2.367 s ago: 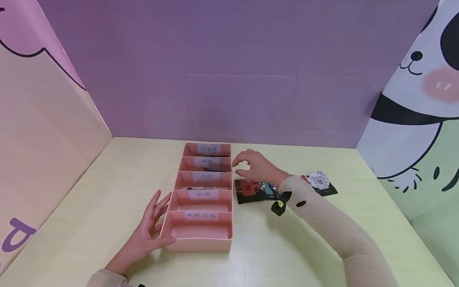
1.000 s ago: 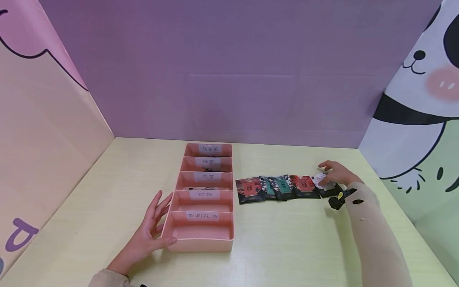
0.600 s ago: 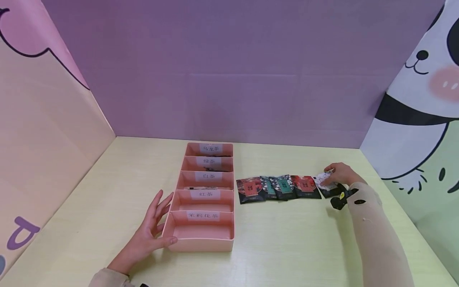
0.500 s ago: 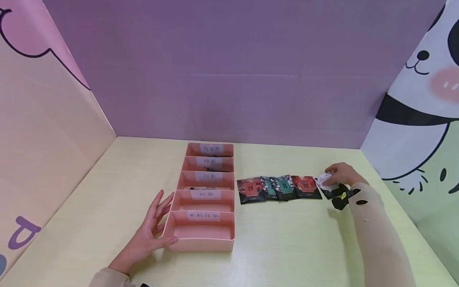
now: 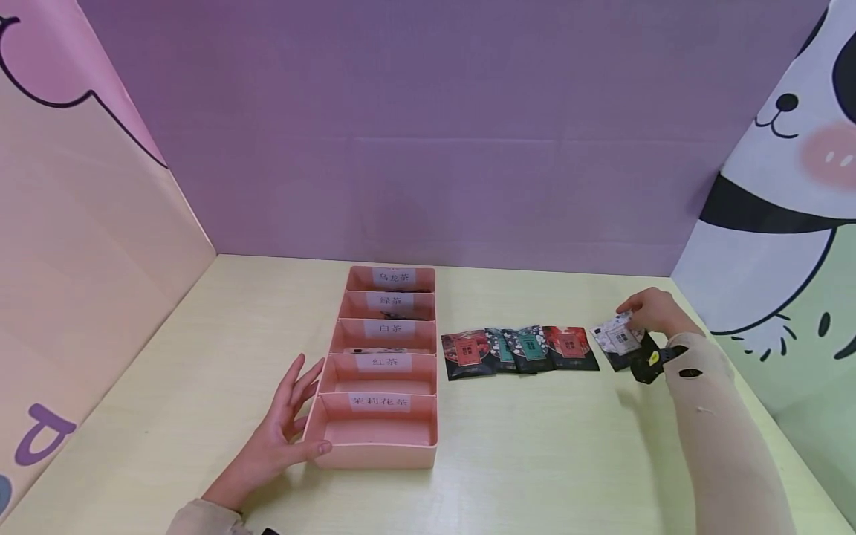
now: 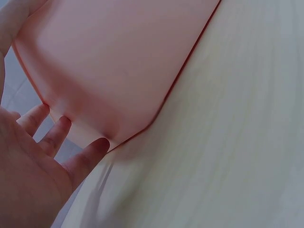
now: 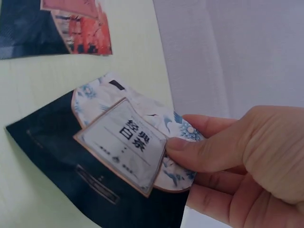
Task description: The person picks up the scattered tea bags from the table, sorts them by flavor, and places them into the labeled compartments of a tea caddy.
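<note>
In the head view a long pink divided box (image 5: 374, 456) with paper labels stands on the table. My left hand (image 5: 274, 431) rests at its near left corner, thumb on the front and fingers spread along the side. The left wrist view shows fingertips (image 6: 100, 144) touching the pink wall. My right hand (image 5: 658, 312) pinches a white and black tea sachet (image 7: 118, 147) by its right edge, thumb on top and fingers beneath. Its flowered end and pale label face up in the right wrist view.
To the right of the box lie several tea sachets in a row: a red one (image 5: 466, 353) nearest it, overlapping teal ones (image 5: 528, 348), then another red one (image 5: 570, 346). Sachets show in the back compartments. A purple wall (image 5: 448, 200) stands behind the table.
My right hand has gone from beside the box to the far right sachet, pinched it, and drawn it slightly right, away from the red one. My left hand has kept its place on the box.
</note>
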`<state>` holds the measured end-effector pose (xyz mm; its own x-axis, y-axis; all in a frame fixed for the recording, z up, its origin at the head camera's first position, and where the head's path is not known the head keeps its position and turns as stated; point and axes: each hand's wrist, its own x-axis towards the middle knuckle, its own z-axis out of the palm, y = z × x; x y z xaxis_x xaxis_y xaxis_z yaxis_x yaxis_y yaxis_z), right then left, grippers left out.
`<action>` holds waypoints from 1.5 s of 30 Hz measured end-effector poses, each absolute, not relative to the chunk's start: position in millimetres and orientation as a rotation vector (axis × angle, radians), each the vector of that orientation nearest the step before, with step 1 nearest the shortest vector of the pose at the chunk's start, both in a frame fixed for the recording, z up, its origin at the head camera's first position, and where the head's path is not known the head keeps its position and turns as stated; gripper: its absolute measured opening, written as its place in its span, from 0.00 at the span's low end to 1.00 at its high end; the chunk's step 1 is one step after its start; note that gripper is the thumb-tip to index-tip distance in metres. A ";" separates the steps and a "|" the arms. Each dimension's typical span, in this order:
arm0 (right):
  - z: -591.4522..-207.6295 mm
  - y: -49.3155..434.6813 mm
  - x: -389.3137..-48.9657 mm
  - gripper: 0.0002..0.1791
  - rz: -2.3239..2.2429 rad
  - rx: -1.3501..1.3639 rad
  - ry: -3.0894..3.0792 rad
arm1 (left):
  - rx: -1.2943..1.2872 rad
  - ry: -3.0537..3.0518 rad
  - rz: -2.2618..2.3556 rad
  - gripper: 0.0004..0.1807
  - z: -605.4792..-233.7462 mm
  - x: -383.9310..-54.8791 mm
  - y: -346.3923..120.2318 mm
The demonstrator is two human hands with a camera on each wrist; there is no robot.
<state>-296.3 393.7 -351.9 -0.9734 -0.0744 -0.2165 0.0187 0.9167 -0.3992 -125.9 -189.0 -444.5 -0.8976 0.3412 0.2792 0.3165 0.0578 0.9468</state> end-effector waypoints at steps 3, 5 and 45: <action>-346.7 392.0 -295.8 0.17 -0.640 -0.048 2.855 | 0.707 2.272 2.022 0.61 -444.4 -126.3 -189.0; -342.7 390.3 -295.0 0.16 -0.683 -0.056 2.862 | 0.704 2.274 2.019 0.61 -444.2 -126.5 -189.0; -339.7 244.5 -247.8 0.13 -1.506 -0.283 3.038 | 0.798 2.257 2.057 0.61 -447.5 -128.5 -189.6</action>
